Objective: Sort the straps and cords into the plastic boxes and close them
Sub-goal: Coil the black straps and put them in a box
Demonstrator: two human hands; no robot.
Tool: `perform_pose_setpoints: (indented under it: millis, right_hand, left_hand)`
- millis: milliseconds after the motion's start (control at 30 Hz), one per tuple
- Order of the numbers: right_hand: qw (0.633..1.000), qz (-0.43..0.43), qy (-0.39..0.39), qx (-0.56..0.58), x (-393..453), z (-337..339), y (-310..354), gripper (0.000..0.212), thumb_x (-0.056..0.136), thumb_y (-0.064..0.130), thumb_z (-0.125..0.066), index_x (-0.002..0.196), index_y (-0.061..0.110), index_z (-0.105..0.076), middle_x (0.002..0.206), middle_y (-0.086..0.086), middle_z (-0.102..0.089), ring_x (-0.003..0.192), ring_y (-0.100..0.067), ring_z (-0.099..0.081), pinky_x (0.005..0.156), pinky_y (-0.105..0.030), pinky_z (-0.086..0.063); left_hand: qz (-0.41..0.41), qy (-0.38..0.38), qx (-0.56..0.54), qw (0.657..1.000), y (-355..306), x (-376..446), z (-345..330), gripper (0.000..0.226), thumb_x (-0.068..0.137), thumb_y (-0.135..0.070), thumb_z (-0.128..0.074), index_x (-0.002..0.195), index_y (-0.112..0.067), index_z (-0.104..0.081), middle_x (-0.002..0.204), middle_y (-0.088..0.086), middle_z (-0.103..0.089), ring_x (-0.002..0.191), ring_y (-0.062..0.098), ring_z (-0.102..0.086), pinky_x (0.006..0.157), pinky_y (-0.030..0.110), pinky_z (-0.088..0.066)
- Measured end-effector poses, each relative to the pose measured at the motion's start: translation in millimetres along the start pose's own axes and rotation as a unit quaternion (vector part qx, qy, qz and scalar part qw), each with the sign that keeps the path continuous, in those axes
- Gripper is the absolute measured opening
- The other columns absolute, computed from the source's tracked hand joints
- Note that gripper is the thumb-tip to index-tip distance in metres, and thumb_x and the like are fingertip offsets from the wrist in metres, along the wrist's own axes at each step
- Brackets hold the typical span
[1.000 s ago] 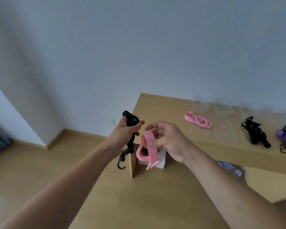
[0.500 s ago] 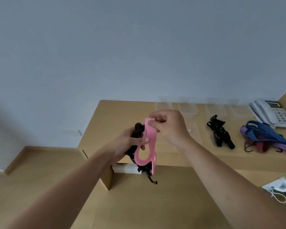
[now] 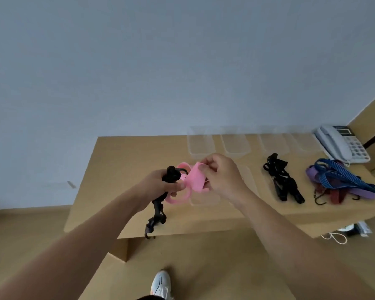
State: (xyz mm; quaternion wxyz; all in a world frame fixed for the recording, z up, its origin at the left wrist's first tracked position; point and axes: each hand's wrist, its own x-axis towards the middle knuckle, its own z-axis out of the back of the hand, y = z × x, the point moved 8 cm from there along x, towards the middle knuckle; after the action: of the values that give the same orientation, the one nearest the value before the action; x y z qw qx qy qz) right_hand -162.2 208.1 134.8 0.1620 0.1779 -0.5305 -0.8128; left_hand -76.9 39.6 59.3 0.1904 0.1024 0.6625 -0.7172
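Note:
My left hand [image 3: 162, 184] grips a black cord with a hook [image 3: 158, 211]; its tail hangs past the table's front edge. My right hand [image 3: 222, 174] pinches the upper end of a pink strap [image 3: 195, 179], and the left thumb touches its lower loop. Part of another pink strap [image 3: 183, 166] shows behind my hands. Several clear plastic boxes [image 3: 235, 144] stand in a row at the back of the wooden table [image 3: 121, 161]. A black strap bundle [image 3: 279, 177] and a pile of blue, purple and red cords [image 3: 338, 180] lie to the right.
A grey desk phone [image 3: 342, 144] sits at the table's back right corner. Clear lids [image 3: 250, 180] lie flat behind my right hand. On the wooden floor are a white cable [image 3: 336, 238] under the table's right end and my white shoe [image 3: 160, 284] below.
My view has swung right and down, so the table fills more of the frame. Both hands have come over the table top, and the pink strap has been gathered into a fold between them.

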Motion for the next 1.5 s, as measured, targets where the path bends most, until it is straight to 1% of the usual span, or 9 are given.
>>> perform_pose_setpoints:
  millis: [233,333,633,833,933,1033,1133,1333,1500]
  right_hand:
    - [0.987,-0.088,-0.047,0.129,65.1,-29.2,3.5,0.005,0.097,0.011,-0.065,0.093,0.014,-0.065,0.098,-0.011,-0.072,0.081,-0.029,-0.075,0.057,-0.041,-0.062]
    - [0.935,-0.202,-0.111,0.27,85.3,-29.8,-36.1,0.003,0.098,0.008,-0.063,0.098,0.005,-0.064,0.105,-0.02,-0.069,0.089,-0.036,-0.073,0.064,-0.05,-0.063]
    - [0.89,-0.332,-0.233,0.206,76.3,-13.7,-160.7,0.011,0.095,0.002,-0.064,0.104,-0.004,-0.061,0.115,-0.026,-0.066,0.103,-0.037,-0.069,0.087,-0.054,-0.059]
    - [0.937,-0.244,-0.157,-0.194,89.1,-1.3,-138.6,0.021,0.088,0.026,-0.069,0.102,0.011,-0.073,0.103,-0.01,-0.073,0.097,-0.029,-0.067,0.084,-0.039,-0.054]
    - [0.927,-0.116,-0.218,-0.282,81.2,12.3,-104.7,0.022,0.088,0.033,-0.07,0.104,0.018,-0.072,0.108,-0.006,-0.063,0.097,-0.024,-0.059,0.082,-0.034,-0.047]
    - [0.983,-0.171,-0.059,-0.033,81.3,-28.4,-94.8,0.018,0.097,0.031,-0.061,0.085,0.02,-0.069,0.089,0.004,-0.068,0.079,-0.013,-0.061,0.074,-0.032,-0.046]
    - [0.95,-0.275,0.14,0.043,60.4,-71.9,-94.9,0.028,0.104,0.024,-0.052,0.088,0.005,-0.065,0.084,-0.002,-0.067,0.077,-0.016,-0.062,0.079,-0.031,-0.05]
    - [0.96,-0.117,0.195,0.162,43.6,-11.9,-76.7,0.01,0.097,0.01,-0.062,0.096,0.0,-0.061,0.089,-0.013,-0.063,0.086,-0.024,-0.057,0.09,-0.039,-0.042]
    - [0.951,-0.117,0.24,0.154,43.8,58.3,-79.3,0.053,0.077,0.012,-0.083,0.122,0.011,-0.055,0.077,0.0,-0.061,0.06,-0.025,-0.054,0.062,-0.039,-0.053]
  left_hand:
    - [0.023,-0.077,-0.028,0.996,5.8,50.4,60.9,0.03,0.092,-0.04,-0.072,0.107,-0.015,-0.073,0.098,0.002,-0.079,0.101,0.029,-0.072,0.082,0.031,-0.045]
    - [0.047,-0.082,-0.035,0.995,12.0,62.8,72.5,0.029,0.092,-0.04,-0.072,0.109,-0.017,-0.072,0.104,0.001,-0.078,0.098,0.021,-0.074,0.076,0.031,-0.041]
    - [0.094,-0.063,-0.041,0.993,32.2,96.2,71.5,0.029,0.093,-0.035,-0.071,0.111,-0.013,-0.068,0.096,0.003,-0.072,0.067,0.014,-0.064,0.052,0.023,-0.042]
    - [0.099,-0.01,-0.064,0.993,7.0,109.1,44.1,0.031,0.095,-0.039,-0.066,0.098,-0.008,-0.068,0.063,0.001,-0.058,0.045,0.014,-0.048,0.041,0.02,-0.034]
    - [0.104,0.008,-0.107,0.989,-11.7,113.0,24.8,0.033,0.096,-0.04,-0.064,0.093,-0.007,-0.065,0.053,-0.001,-0.048,0.042,0.015,-0.039,0.039,0.022,-0.03]
    - [0.117,0.037,-0.155,0.98,-35.0,116.2,-0.4,0.031,0.096,-0.04,-0.064,0.087,-0.01,-0.062,0.052,-0.002,-0.047,0.041,0.014,-0.036,0.038,0.022,-0.028]
    - [0.127,0.06,-0.165,0.976,-60.8,120.6,-24.8,0.031,0.095,-0.042,-0.064,0.084,-0.014,-0.06,0.053,-0.002,-0.046,0.04,0.013,-0.036,0.038,0.021,-0.026]
    - [0.074,0.024,-0.092,0.993,-109.6,141.8,-39.7,0.033,0.095,-0.043,-0.063,0.096,-0.01,-0.069,0.052,-0.003,-0.047,0.039,0.012,-0.036,0.037,0.019,-0.027]
    - [0.053,0.03,0.06,0.996,-126.2,161.3,-89.4,0.037,0.095,-0.042,-0.065,0.105,-0.006,-0.058,0.068,0.007,-0.058,0.039,0.014,-0.04,0.038,0.021,-0.032]
